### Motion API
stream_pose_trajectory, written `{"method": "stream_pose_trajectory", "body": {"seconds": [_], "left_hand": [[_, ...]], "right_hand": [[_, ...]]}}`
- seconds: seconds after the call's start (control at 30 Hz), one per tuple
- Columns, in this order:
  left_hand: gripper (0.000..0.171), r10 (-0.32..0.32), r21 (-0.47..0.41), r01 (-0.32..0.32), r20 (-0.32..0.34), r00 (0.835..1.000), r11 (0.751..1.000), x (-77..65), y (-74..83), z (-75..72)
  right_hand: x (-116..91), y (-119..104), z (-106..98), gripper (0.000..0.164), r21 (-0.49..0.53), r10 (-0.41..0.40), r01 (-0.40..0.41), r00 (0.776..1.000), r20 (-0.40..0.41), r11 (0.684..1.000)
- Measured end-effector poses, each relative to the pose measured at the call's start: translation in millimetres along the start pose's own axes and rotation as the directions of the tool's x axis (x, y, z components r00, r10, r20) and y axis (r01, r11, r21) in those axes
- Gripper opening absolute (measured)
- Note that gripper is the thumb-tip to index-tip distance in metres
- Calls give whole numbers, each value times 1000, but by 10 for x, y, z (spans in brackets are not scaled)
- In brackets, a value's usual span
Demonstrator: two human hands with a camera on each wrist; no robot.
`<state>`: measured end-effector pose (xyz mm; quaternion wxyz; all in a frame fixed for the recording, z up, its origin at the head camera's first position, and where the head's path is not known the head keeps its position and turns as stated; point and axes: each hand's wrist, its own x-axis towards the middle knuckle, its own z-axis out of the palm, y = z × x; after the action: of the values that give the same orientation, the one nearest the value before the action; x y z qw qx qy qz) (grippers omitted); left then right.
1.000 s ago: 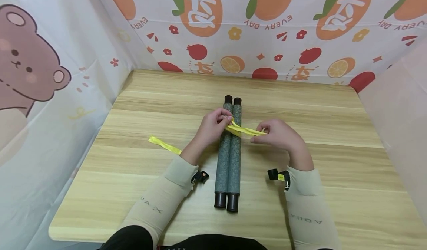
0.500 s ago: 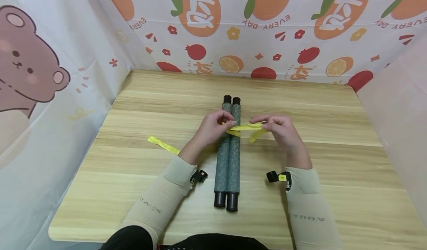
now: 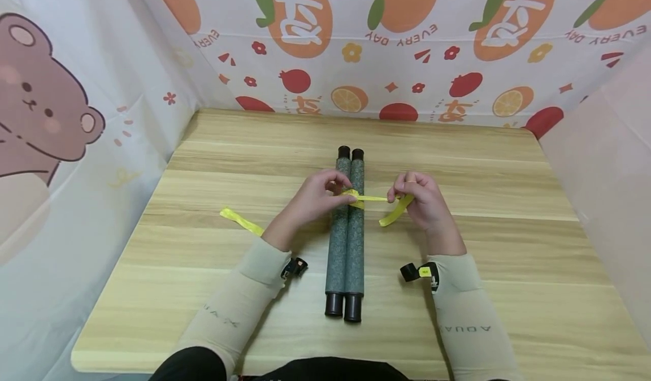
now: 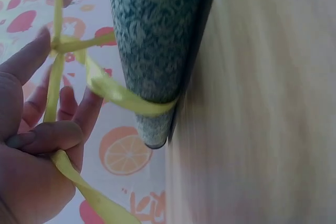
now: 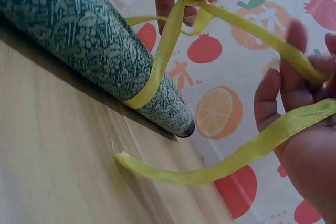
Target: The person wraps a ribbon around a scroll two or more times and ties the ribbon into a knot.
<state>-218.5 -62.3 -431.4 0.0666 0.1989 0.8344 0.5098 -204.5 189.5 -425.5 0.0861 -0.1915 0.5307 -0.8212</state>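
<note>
Two scrolls in green patterned cloth with dark end knobs, a left one [image 3: 337,251] and a right one [image 3: 355,251], lie side by side on the wooden table [image 3: 488,245]. Round them passes a yellow ribbon [image 5: 163,61], crossed on itself just above in the right wrist view. My left hand [image 3: 317,199], over the scrolls, holds the ribbon near this crossing, its fingers curled about it in the left wrist view. To the right, my right hand [image 3: 423,203] grips one ribbon end drawn taut. A loose tail [image 5: 236,156] hangs from that hand.
The ribbon's other tail [image 3: 239,220] extends left past my left wrist. A printed fruit curtain [image 3: 386,59] stands behind the table's far edge, and a bear-print curtain [image 3: 46,98] at its left. A small camera [image 3: 295,268] sits on my left wrist.
My right hand has shifted its hold on the ribbon and now pulls one end taut to the right, with a tail dangling below. The ribbon loop at my left hand has tightened. The scrolls stay put.
</note>
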Motion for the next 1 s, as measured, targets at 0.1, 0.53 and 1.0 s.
{"method": "stream_pose_trajectory", "body": {"seconds": [0.1, 0.53, 1.0], "left_hand": [[28, -8, -5, 8, 30, 1000, 1000, -27, -1, -47], [17, -1, 126, -3, 32, 999, 992, -83, -29, -206], [21, -9, 270, -17, 93, 996, 963, -161, 9, -335]], "right_hand": [[20, -13, 11, 34, -42, -12, 10, 999, -42, 999], [7, -223, 190, 21, -494, -38, -46, 987, -158, 868], [18, -34, 122, 22, -862, -22, -38, 998, -56, 506]]}}
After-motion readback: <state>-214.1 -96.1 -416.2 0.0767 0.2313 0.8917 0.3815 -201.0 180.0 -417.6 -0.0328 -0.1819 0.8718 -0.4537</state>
